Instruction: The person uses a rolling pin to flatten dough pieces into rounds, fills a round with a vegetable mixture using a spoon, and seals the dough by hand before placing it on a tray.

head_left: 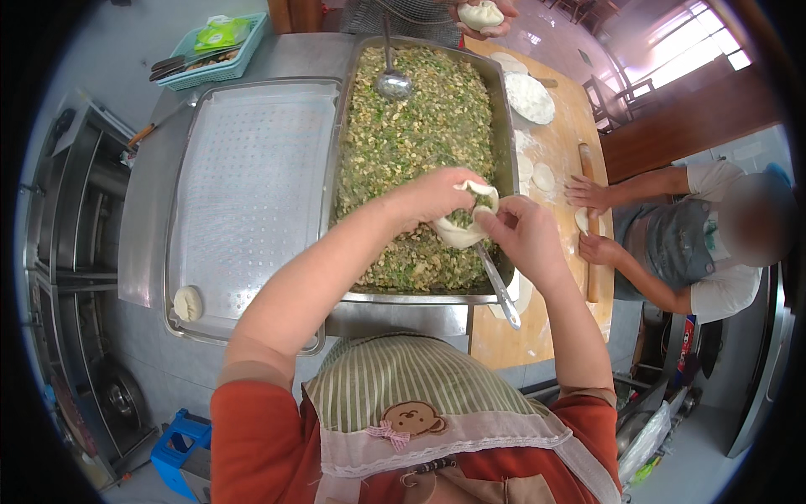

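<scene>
Between my two hands hangs a dough wrapper (463,233) with chopped green filling (461,217) inside, its rim only partly gathered. My left hand (441,195) grips the wrapper's far left edge. On the near right edge, my right hand (519,233) pinches the dough between thumb and fingers. Both are above a deep metal tray (511,145) of chopped filling (415,132). A metal ladle (395,85) rests in its far part. The handle of a second spoon (497,286) sticks out over the near right corner, its bowl hidden under the wrapper.
Left lies a lined tray (252,183) with one filled bun (187,303). Right, a wooden board (522,340) carries flat wrappers (543,177) and a bowl of flour (530,99). A co-worker works a rolling pin (593,264) there. Another person's hand holds a bun (480,15) at the far side.
</scene>
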The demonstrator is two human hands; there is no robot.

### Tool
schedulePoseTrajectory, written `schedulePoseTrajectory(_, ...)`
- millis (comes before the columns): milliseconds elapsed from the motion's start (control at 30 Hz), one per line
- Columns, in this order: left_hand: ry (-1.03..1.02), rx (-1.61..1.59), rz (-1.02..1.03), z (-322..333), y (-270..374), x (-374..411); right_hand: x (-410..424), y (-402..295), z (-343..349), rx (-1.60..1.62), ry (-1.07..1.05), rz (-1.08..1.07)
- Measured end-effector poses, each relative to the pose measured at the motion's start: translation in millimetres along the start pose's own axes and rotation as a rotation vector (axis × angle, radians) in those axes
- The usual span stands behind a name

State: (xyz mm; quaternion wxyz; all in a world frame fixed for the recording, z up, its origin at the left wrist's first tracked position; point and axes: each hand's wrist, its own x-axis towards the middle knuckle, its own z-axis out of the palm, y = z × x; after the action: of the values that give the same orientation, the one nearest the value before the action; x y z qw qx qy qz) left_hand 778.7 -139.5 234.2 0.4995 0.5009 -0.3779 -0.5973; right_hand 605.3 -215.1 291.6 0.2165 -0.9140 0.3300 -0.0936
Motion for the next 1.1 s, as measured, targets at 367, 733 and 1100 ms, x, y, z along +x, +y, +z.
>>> schedulePoseTrajectory(367,0.187,-0.398,0.024,21.6,-18.3,-19.7,-11.4,-2.0,17.6,-0.031,0.137,-0.211)
schedulePoseTrajectory(733,0.167,-0.038,0.053,15.2,-24.3,-3.9,-8.4,-3.5,12.1,-0.269,0.179,-0.556)
schedulePoseTrajectory(1100,0.012,0.153,-0.047,0.9,29.4,-16.7,-11.5,-4.9,8.5,0.138,0.080,-0.062)
